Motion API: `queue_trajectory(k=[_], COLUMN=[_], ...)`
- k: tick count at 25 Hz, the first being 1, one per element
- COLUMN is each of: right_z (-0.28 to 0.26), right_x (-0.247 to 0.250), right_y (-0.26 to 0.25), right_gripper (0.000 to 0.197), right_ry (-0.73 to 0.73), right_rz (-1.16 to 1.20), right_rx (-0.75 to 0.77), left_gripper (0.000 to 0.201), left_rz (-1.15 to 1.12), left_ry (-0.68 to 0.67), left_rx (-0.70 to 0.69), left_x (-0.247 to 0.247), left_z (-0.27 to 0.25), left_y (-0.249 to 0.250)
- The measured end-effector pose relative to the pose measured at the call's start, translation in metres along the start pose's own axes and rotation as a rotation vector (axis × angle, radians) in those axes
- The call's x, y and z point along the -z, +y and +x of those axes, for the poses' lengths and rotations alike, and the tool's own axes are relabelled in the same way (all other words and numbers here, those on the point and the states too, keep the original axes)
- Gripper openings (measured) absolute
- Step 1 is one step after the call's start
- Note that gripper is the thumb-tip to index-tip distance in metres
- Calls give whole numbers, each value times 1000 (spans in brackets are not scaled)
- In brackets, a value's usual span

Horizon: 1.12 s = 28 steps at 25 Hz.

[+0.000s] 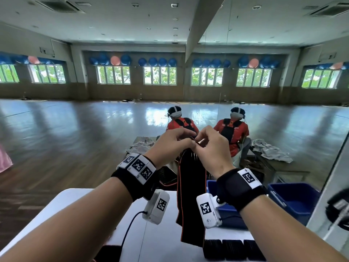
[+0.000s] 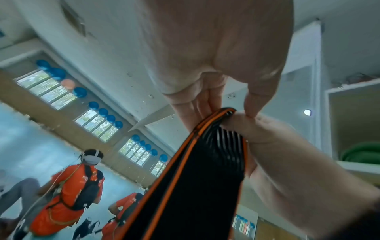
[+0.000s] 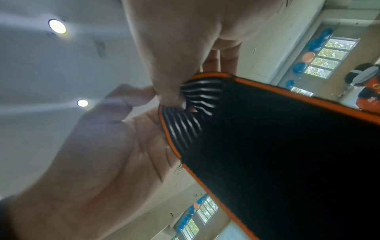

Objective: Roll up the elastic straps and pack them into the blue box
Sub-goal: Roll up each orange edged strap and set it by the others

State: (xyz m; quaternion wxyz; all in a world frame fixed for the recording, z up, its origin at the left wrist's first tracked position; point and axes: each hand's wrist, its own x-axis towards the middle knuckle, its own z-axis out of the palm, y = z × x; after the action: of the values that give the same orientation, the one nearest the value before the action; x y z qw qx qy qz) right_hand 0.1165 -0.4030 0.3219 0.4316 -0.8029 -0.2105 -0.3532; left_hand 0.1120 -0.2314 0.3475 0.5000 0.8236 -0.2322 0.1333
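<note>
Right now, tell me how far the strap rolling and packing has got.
Done: nothing shows as rolled or packed; what shows of the blue box holds no rolls. In hand: left hand and right hand pinch the top end of one black, orange-edged strap, which hangs unrolled. Left: roll it, pack it.

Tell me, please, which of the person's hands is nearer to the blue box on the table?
Right. The right hand is raised on the side above the blue box; the left hand is farther off, across the strap both pinch.
</note>
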Motion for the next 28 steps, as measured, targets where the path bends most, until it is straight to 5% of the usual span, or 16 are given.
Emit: queue_trajectory(k=[3, 6, 12, 18, 20, 24, 28], right_z=[6, 12, 10, 25, 28, 39, 56], right_x=[6, 16, 40, 31, 25, 22, 33], right_y=[-3, -4, -5, -18, -24, -28, -15], right_gripper=[18, 14, 8, 8, 6, 6, 8], right_ry=[7, -26, -165, -249, -253, -239, -211], right_rz=[-30, -68, -47, -198, -189, -149, -216], right_rx=[14, 36, 110, 265, 264, 209, 132], left_gripper=[51, 53, 23, 39, 56, 73, 72], left_rz=[93, 208, 6, -97, -313, -892, -1086], left_ry=[-107, 23, 185, 139, -6, -523, -596], left_rx=[-97, -132, 27, -48, 16, 211, 285], left_x=[-2, -5, -8, 2, 8, -4, -45], left_z=[-5, -3, 5, 5, 3, -16, -30], left_y=[4, 5, -4, -17, -29, -51, -63])
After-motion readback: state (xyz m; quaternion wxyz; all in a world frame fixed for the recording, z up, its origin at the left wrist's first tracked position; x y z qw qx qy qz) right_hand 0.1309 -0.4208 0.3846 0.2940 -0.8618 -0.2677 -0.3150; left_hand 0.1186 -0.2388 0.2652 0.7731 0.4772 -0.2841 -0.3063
